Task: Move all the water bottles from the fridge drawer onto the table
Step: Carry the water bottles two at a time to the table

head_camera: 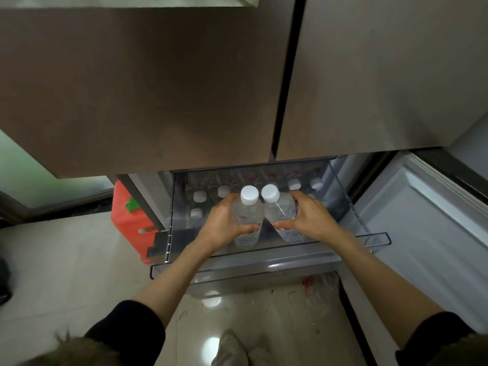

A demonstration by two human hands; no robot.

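A clear plastic fridge drawer (pixel 264 262) is pulled out below the closed brown fridge doors. Several water bottles with white caps (pixel 199 196) stand in its back rows, dim behind the clear wall. My left hand (pixel 224 223) is wrapped around one clear bottle (pixel 248 215), white cap up, lifted above the drawer. My right hand (pixel 311 217) holds a second clear bottle (pixel 280 210), tilted slightly left, so the two caps sit side by side. Both bottles stand higher than those left in the drawer.
An open lower fridge door (pixel 427 228) stands to the right. At the left of the fridge sits an orange-red plastic stool (pixel 126 220). Pale tiled floor (pixel 66 273) lies below, with my shoes (pixel 232 350) at the bottom edge. No table is in view.
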